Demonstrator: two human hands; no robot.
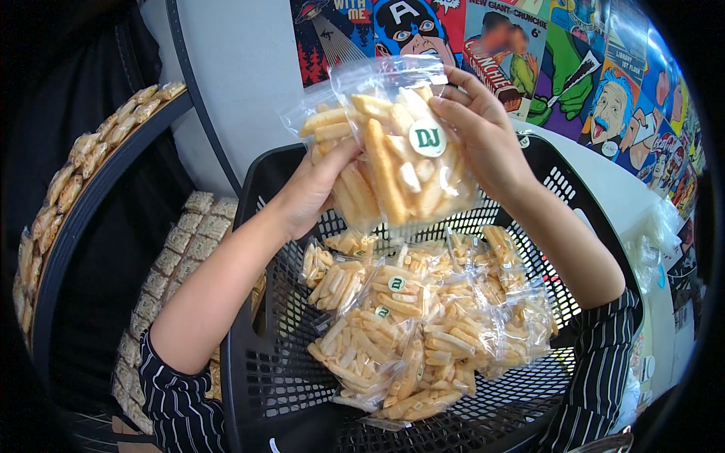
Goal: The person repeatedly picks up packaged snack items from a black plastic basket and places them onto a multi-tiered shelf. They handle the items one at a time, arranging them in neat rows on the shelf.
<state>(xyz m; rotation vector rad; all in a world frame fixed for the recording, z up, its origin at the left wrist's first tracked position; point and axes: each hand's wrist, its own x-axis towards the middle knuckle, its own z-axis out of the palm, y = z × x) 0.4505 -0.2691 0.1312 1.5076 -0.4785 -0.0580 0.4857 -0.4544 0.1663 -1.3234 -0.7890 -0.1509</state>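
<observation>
Two clear zip bags of pale yellow snack sticks are held up above a black plastic basket [260,355]. My left hand [313,185] is closed around the rear snack bag [330,124], its thumb lying over the front of it. My right hand [483,124] pinches the upper right side of the front snack bag [400,162], which bears a round white and green sticker. The front bag overlaps the rear one, hiding part of it and some of my left fingers. Below them, a heap of similar snack bags [430,325] lies in the basket.
On the left, a curved dark shelf [113,147] carries a row of packed snacks. Several stacked packs [177,241] stand lower down beside the basket. Colourful posters [563,68] cover the wall behind, and clear plastic bags [653,234] hang at the right.
</observation>
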